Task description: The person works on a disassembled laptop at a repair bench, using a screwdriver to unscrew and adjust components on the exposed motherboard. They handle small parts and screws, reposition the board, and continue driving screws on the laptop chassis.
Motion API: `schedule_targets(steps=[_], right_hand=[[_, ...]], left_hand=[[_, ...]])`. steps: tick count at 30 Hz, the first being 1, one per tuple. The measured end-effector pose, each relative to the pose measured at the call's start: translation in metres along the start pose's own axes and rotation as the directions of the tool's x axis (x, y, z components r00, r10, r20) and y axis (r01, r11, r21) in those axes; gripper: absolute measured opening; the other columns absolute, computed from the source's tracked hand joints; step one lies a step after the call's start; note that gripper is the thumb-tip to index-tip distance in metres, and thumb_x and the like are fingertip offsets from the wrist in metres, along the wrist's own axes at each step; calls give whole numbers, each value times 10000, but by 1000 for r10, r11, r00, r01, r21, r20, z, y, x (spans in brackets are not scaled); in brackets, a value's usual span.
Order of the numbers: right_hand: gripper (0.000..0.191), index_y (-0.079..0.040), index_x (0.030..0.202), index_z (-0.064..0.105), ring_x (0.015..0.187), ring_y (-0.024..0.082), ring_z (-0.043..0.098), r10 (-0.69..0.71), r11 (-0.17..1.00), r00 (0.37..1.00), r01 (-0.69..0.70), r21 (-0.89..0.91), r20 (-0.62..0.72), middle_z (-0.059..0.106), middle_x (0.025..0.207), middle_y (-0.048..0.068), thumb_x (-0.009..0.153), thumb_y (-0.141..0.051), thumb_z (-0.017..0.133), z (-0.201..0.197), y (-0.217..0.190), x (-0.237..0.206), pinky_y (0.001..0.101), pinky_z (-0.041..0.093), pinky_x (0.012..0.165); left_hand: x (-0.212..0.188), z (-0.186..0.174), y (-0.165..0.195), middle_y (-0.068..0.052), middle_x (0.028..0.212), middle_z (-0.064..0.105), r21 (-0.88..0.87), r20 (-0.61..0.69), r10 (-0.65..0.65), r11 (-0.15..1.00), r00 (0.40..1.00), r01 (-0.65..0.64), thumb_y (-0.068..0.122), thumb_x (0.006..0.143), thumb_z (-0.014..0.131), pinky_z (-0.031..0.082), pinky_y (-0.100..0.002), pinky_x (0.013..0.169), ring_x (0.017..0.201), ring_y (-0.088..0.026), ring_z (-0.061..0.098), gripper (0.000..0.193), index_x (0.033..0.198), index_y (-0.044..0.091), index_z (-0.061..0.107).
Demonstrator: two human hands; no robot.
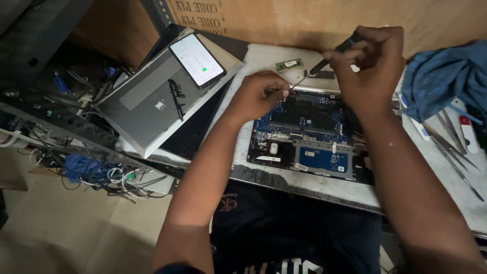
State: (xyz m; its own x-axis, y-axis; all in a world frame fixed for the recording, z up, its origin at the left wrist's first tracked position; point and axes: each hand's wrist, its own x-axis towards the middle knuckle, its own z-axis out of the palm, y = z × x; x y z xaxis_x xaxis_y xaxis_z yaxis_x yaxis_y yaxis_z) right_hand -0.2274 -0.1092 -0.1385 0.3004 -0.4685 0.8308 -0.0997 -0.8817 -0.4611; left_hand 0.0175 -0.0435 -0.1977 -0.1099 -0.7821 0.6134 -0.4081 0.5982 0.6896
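Your right hand (373, 63) holds a closed grip on the screwdriver (324, 62); your left hand (258, 94) pinches its tip over the opened laptop (304, 137) on the counter (304, 185).

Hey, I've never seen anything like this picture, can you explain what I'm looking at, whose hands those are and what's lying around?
This is one picture from a camera worn on a person's head, looking down at their own two bare hands over a worktable. An opened laptop lies there with its blue circuit board showing. The right hand holds a screwdriver in its grip, tip pointing down at the laptop's top edge. The left hand pinches near that tip. Beside them lie a small green memory stick, a phone with its screen lit, resting on a stacked grey laptop, a blue cloth and some tweezers.
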Motion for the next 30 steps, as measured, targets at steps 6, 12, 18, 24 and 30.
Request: schedule_targets(steps=[6,12,18,24,30], right_hand=[[456,18,1267,416,813,82,597,69,994,997,-67,90,-16,560,979,74,1087,131,818,-4,-6,0,196,502,722],[450,1,1310,404,889,109,700,-9,998,1000,8,55,19,614,1023,111,1094,105,786,-5,1,0,201,561,764],[458,8,1304,408,881,108,678,13,997,1000,-14,80,6,597,1021,108,1102,107,807,-5,4,-3,204,559,773],[471,10,1314,418,824,77,592,14,996,1000,-14,93,-9,544,986,74,1058,116,799,-6,6,-3,192,542,767],[467,23,1295,421,855,84,655,1,1000,1000,-1,27,-12,601,1040,101,1073,85,827,-2,4,-4,192,537,738]], left_hand=[[-1,1,0,-90,936,737,16,0,-11,1000,1000,11,63,910,766,575,-305,814,885,-177,734,97,1005,63,751],[-1,2,0,-86,969,741,-23,18,-50,998,999,50,98,928,762,569,-309,838,926,-181,733,106,1027,64,751],[0,2,2,-94,972,739,-36,27,-51,998,998,52,107,938,752,564,-315,853,932,-189,730,109,1033,54,749],[1,2,3,-98,972,742,-26,21,-51,998,998,51,114,944,744,559,-314,847,932,-192,731,100,1023,53,744],[0,4,-1,-96,966,737,-14,19,-33,999,999,33,81,933,727,550,-314,831,915,-198,722,84,1010,49,731]])
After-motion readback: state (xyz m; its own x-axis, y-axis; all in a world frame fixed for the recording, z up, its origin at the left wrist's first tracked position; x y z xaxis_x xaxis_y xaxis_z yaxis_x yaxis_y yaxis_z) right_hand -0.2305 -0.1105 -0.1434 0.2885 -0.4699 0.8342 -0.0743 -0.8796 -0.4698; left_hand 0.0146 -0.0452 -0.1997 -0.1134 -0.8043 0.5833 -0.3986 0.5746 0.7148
